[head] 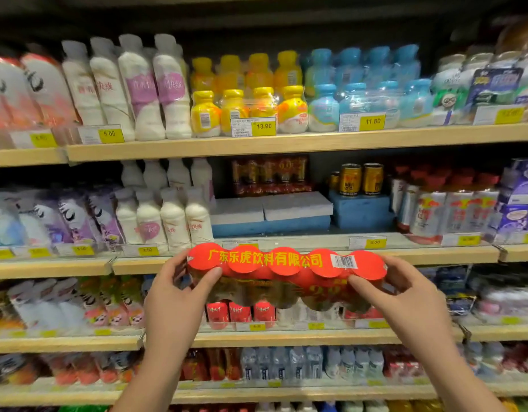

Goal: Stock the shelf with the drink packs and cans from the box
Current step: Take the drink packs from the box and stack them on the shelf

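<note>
- Drink pack (286,273): a shrink-wrapped row of bottles with red caps, held level in front of the middle shelf (301,257), at about 6 o'clock from the gap it seems meant for.
- Step in hand: the pack is out of the box and carried at shelf height; it is not yet set down. The box itself is not in view.
- Target, as judged: the blue and white risers (271,217) at 12 o'clock from the pack, with a matching pack (270,175) standing at the back of them.
- Next move calls for lifting the pack over the shelf lip and price tags, then pushing it straight in onto the risers, clear of the gold cans (357,178) at 2 o'clock and the white bottles (167,215) at 10 o'clock.
- Left hand (179,295): pinches the pack's left end, thumb on the front below the caps, fingers wrapped behind.
- Right hand (405,295): pinches the right end the same way, thumb on the front, fingers curled over the end cap.
- Both grips are closed on the pack; neither hand touches the shelf.
</note>
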Demonstrator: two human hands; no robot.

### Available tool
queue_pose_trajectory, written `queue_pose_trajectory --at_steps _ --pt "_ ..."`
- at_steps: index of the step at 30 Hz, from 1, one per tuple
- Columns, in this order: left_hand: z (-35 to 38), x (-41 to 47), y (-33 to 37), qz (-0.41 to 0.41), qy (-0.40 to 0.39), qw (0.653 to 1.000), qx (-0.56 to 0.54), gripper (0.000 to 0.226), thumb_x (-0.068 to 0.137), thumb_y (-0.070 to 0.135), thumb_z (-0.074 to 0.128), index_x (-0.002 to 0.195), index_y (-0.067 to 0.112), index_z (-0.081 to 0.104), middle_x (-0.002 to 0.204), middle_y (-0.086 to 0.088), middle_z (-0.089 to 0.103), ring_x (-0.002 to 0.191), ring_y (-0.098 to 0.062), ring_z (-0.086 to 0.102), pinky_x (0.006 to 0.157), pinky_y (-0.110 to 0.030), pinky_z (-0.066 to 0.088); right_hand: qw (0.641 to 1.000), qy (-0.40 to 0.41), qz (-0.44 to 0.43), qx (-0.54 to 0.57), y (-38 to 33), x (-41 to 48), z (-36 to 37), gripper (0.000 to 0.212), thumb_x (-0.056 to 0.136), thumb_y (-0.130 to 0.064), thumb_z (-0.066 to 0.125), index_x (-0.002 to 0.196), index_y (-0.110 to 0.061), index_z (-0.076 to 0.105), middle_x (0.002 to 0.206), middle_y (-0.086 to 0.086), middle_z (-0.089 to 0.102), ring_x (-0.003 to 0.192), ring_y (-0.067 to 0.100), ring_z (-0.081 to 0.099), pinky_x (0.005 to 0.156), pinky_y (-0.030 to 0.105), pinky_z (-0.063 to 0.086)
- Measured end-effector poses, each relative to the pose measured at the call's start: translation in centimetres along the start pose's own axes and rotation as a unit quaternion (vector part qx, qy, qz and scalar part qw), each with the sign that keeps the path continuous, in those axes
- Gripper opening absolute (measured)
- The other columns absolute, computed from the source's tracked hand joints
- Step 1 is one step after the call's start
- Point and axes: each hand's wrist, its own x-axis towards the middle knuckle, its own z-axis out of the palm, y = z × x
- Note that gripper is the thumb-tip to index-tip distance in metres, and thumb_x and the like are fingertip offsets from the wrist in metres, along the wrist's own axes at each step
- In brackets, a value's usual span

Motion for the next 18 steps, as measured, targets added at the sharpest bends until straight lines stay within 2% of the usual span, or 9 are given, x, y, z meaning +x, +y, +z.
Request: queue_pose_trajectory --at_steps 4,7,9,12,14,18 --pt "0.8 1.9 0.9 0.0 0.018 1.0 0.003 0.06 0.074 0.056 0.081 0.128 0.037 0.062 0.119 0.019 0.066 0.112 -0.002 0.06 0.09 -0.028 0.049 1.0 0.009 -0.006 0.003 -0.9 2.4 0.9 0.048 0.056 -0.072 0.082 0.099 -0.057 0.068 0.092 -0.046 0.068 0.093 -0.024 0.061 0.081 0.021 0.054" --pt "1.7 4.3 1.0 -0.004 0.015 1.0 0.0 0.058 0.076 0.055 0.08 0.128 0.038 0.061 0.119 0.021 0.065 0.113 -0.001 0.058 0.092 -0.029 0.049 1.0 0.016 -0.009 0.019 -0.9 4.4 2.1 0.056 0.059 -0.069 0.086 0.11 -0.05 0.072 0.102 -0.027 0.076 0.103 -0.006 0.069 0.091 0.037 0.06" --pt "2.5 6.1 1.0 0.002 0.006 1.0 -0.002 0.056 0.079 0.052 0.078 0.13 0.035 0.06 0.12 0.019 0.064 0.114 -0.003 0.057 0.093 -0.029 0.049 0.999 0.021 -0.006 0.025 -1.1 5.9 3.1 0.058 0.062 -0.068 0.087 0.114 -0.049 0.071 0.107 -0.024 0.076 0.108 -0.001 0.068 0.093 0.043 0.06" --pt "4.2 9.4 0.9 0.015 -0.004 1.0 0.013 0.06 0.085 0.048 0.074 0.138 0.027 0.056 0.126 0.012 0.061 0.118 -0.009 0.056 0.093 -0.027 0.045 0.999 0.031 -0.004 0.019 -1.7 8.6 4.7 0.055 0.065 -0.067 0.086 0.114 -0.046 0.072 0.112 -0.02 0.075 0.112 0.005 0.068 0.098 0.045 0.058" --pt "5.5 11.4 1.0 0.006 -0.008 0.999 0.03 0.067 0.087 0.047 0.072 0.146 0.023 0.049 0.135 0.007 0.057 0.117 -0.007 0.052 0.092 -0.025 0.041 0.999 0.04 -0.002 0.008 -2.1 10.5 5.7 0.051 0.064 -0.07 0.084 0.109 -0.048 0.072 0.112 -0.022 0.074 0.113 0.003 0.067 0.099 0.042 0.056" --pt "7.8 15.4 1.5 -0.014 -0.043 0.999 0.015 0.073 0.092 0.034 0.067 0.155 0.017 0.035 0.15 -0.001 0.049 0.128 -0.014 0.05 0.106 -0.034 0.042 0.998 0.063 0.005 -0.017 -1.8 15.5 7.6 0.076 0.057 -0.081 0.079 0.121 -0.039 0.072 0.118 -0.014 0.073 0.116 0.008 0.065 0.101 0.042 0.054"
